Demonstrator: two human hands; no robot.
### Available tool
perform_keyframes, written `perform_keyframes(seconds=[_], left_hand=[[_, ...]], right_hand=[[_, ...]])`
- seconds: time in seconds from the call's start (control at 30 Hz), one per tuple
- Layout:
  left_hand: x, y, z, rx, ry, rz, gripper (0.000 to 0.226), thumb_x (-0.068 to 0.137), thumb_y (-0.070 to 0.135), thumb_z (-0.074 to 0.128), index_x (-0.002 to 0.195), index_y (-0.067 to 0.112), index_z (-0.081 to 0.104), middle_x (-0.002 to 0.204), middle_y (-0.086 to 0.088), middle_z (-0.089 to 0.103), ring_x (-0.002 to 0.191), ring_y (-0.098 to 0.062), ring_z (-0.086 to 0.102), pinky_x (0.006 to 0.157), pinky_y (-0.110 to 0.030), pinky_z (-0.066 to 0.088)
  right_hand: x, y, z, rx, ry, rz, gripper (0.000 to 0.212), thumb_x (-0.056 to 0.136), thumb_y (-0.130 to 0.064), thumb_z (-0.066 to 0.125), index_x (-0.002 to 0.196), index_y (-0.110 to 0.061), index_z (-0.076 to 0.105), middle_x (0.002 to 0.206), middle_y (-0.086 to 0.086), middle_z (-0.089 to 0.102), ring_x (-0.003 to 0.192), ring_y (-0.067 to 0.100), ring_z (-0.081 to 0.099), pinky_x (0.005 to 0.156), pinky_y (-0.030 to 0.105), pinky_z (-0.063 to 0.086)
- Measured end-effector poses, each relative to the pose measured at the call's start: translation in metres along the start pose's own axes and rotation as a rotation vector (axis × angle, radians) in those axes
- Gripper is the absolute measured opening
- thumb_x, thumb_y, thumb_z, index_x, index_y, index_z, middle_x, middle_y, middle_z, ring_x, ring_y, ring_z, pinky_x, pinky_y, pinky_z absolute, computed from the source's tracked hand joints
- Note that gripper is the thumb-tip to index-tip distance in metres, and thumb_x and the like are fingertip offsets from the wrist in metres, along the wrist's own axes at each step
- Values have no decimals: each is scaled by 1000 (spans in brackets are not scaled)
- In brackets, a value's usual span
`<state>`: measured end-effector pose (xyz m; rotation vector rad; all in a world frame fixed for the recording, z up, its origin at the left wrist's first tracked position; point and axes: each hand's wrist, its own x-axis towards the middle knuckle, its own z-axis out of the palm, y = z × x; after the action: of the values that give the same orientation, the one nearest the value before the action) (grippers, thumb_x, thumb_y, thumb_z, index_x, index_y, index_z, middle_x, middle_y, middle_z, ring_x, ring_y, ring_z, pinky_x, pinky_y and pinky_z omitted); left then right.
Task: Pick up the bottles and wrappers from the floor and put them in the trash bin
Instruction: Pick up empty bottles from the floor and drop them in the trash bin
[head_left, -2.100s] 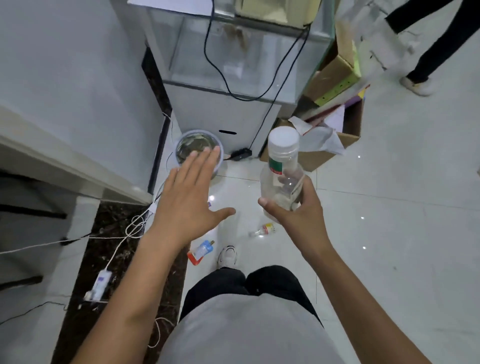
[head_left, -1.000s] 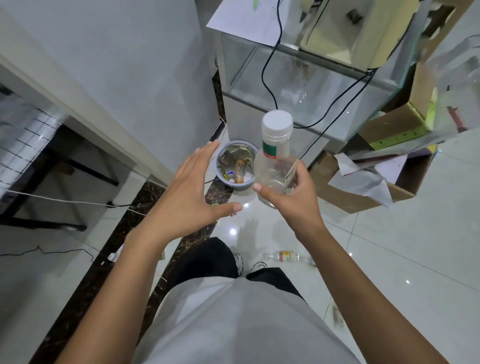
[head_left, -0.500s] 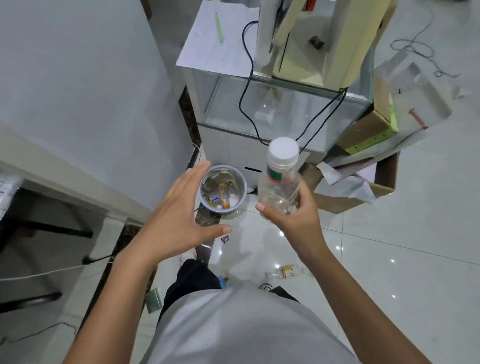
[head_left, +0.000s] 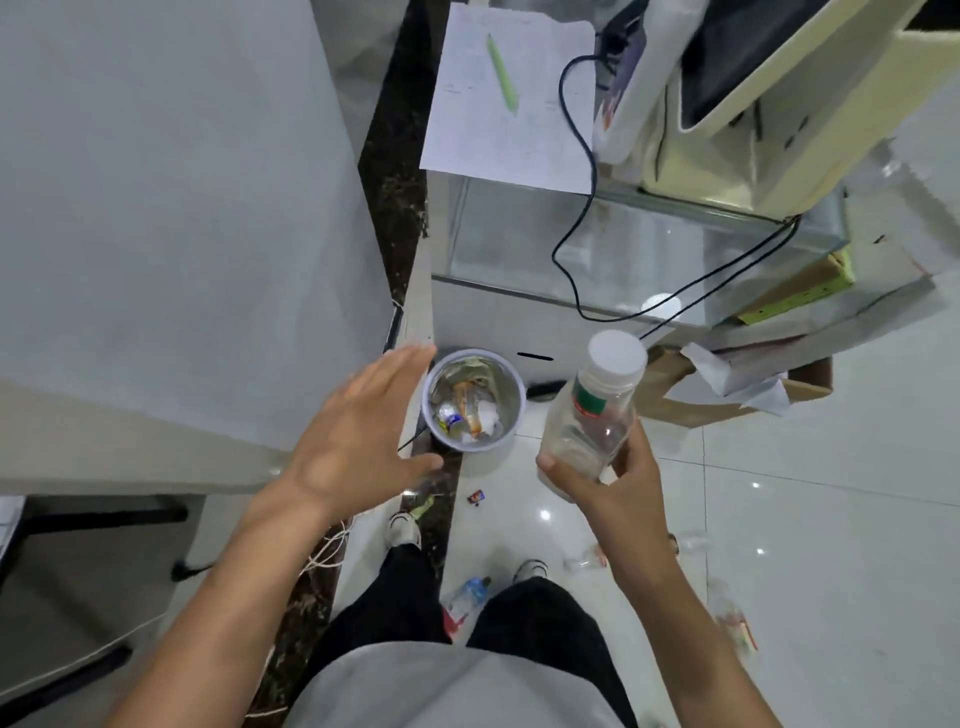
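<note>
Head view: my right hand (head_left: 618, 483) grips a clear bottle (head_left: 592, 415), white-capped, just right of the trash bin (head_left: 511, 384).
Left hand (head_left: 358, 441) spread, holding nothing; bin holds bottles and wrappers already.

left hand (head_left: 358, 447) spread flat; right hand (head_left: 613, 480) seemingly gripping.
</note>
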<state>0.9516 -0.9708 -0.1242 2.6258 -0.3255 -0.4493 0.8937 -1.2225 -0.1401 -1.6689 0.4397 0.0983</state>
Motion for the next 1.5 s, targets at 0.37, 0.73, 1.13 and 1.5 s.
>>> perform_keyframes(seconds=[0.37,0.73,1.13,1.5], left_hand=[[57,-49,113,-203,139,-226,108,65,34,90,154,22,30,148,15,40,135,5,28,108,-3,10],[141,-154,332,-97,215,-257,114,71,58,77,157,32,8,162,14,18,148,-7,17,116,-22,14],[196,-202,463,-18,193,-291,110,73,60,77,158,34,12,164,5,23,150,-20,24,121,-49,22],[234,-230,453,137,140,-255,111,64,46,83,155,24,24,160,2,33,146,-22,35,112,-52,39]], right_hand=[[88,47,34,-51,-85,97,73,53,-21,96,116,-35,64,107,-11,72,98,7,69,71,19,56],[194,259,91,-65,-172,66,83,46,-15,99,120,-28,63,102,-16,75,94,0,70,67,10,53],[252,442,129,88,-106,58,44,71,-22,83,99,-53,69,111,-9,73,110,17,69,94,54,53],[316,463,136,132,-50,29,62,70,-18,86,126,-10,61,111,2,74,103,17,71,81,26,56]])
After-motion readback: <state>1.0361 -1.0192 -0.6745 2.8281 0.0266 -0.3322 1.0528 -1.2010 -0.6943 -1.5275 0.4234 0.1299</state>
